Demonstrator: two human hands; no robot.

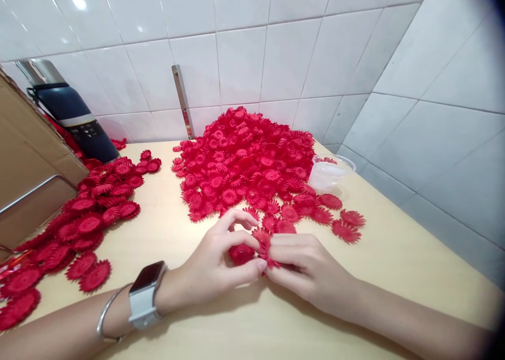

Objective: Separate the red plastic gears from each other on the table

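Observation:
My left hand (215, 265) and my right hand (305, 268) meet over the pale wooden table (394, 255), near its front. Both pinch the same small red flower piece (262, 241), a toothed round shape held between the fingertips. A rounder red piece (240, 253) sits inside my left hand's curled fingers. My left wrist wears a grey smartwatch (145, 294) and a thin bangle. Just beyond the hands rises a large heap of the same red flower pieces (244, 160), with loose ones (347, 226) scattered at its near right edge.
A second spread of red flower pieces (82, 228) runs along the table's left side. A brown cardboard box (27, 170) and a dark blue bottle (74, 118) stand at far left. A clear plastic bowl (329, 171) sits right of the heap. White tiled walls close the back and right.

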